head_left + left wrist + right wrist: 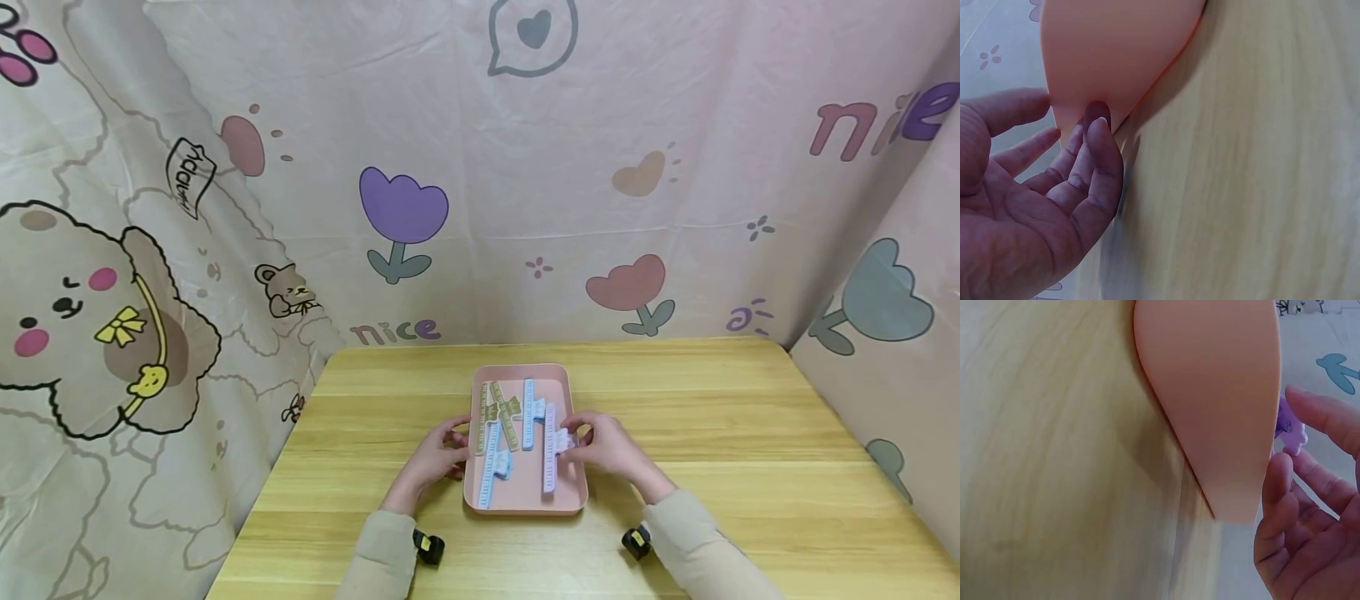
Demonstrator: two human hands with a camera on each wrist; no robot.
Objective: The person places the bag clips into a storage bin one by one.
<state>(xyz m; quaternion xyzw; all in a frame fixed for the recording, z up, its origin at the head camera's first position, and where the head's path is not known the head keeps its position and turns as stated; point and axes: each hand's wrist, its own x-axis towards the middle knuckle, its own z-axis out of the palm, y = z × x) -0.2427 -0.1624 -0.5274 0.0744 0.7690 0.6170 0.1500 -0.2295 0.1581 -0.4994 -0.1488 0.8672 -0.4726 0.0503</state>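
A pink tray (pixel 525 500) lies on the table with several ruler-marked clips in it, each with a small shaped tab. My right hand (pixel 603 446) pinches the tab of the purple ruler clip (pixel 550 467) near the tray's right wall. In the right wrist view the purple tab (pixel 1291 428) shows between thumb and fingers, just past the rim. At the tray's left side my left hand (pixel 435 458) touches the outer wall with loosely bent fingers. The left wrist view shows its thumb and fingertips against the pink wall (pixel 1110 50).
Inside the tray lie a blue ruler clip (pixel 528 417) in the middle, another blue clip (pixel 489 475) at the front left, and two olive clips (pixel 481 437) at the back left. The wooden table (pixel 712 417) meets a patterned cloth (pixel 487 275) behind and at both sides.
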